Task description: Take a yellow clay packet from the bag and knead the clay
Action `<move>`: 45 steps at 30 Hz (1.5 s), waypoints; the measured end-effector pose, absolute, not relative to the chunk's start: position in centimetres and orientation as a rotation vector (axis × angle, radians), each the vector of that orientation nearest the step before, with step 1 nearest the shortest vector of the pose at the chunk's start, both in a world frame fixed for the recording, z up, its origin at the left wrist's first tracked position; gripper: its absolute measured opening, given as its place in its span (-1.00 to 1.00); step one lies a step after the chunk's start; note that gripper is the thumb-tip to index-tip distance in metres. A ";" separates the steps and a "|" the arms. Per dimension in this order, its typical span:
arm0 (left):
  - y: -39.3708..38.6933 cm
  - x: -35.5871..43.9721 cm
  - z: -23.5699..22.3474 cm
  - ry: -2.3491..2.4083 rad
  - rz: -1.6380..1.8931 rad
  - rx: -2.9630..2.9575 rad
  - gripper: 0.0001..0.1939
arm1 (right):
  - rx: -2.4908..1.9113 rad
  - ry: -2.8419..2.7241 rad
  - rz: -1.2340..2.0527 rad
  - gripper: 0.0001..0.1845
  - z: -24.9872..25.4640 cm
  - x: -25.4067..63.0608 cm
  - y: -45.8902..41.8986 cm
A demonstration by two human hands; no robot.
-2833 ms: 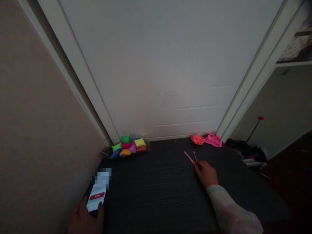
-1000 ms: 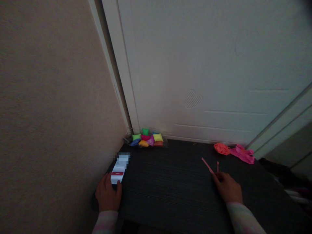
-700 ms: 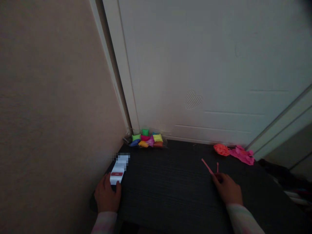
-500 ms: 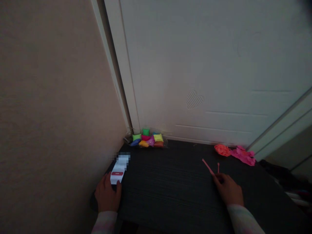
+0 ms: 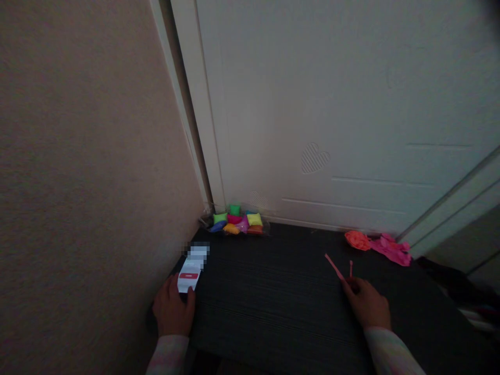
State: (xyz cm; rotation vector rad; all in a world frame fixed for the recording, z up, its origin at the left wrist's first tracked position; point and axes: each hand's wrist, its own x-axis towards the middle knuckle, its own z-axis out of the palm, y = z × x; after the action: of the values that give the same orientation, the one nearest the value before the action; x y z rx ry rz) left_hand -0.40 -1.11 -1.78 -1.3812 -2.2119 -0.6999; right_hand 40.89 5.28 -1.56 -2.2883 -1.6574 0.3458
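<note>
At the left of the dark table, my left hand (image 5: 174,308) is around the near end of a phone (image 5: 190,273) with a lit screen. Its thumb is at the phone's right edge and its fingers are at the left edge. My right hand (image 5: 369,302) lies on the table's right part, finger and thumb pinched on a thin pink strip (image 5: 333,264). One end sticks out to the upper left; a shorter thin pink piece (image 5: 350,268) rises beside the fingers. Whether the two pieces join is hidden by my hand.
Clear plastic packaging with several small colourful packets (image 5: 236,221) lies at the table's back left. An orange crinkled bundle (image 5: 357,240) and a flat pink piece (image 5: 391,250) are at the back right. A white door (image 5: 265,130) stands behind the table (image 5: 269,291), a wall (image 5: 97,156) on the left.
The view has shifted very slightly. The phone's near end sits a touch farther from me; both hands keep about the same place and hold.
</note>
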 end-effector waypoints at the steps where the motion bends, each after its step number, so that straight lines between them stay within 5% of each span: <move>1: -1.1 -0.4 -1.7 -2.223 -0.699 -1.376 -0.55 | -2.291 -1.658 0.339 -0.63 -1.7 40.9 5.3; 19: -1.0 1.1 -0.1 -2.600 -0.418 -1.322 -0.40 | -2.289 -1.658 0.346 -0.62 -1.7 41.0 5.3; 45: -1.1 0.5 -0.3 -2.523 -0.648 -1.306 -0.43 | -2.306 -1.661 0.330 -0.61 -1.9 41.1 5.4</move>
State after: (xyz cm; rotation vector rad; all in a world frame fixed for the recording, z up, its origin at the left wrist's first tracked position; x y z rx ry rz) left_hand 0.49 -1.12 -0.25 -1.3064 -2.5226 -0.6479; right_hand 41.12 5.40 -1.95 -2.3060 -1.6615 0.3296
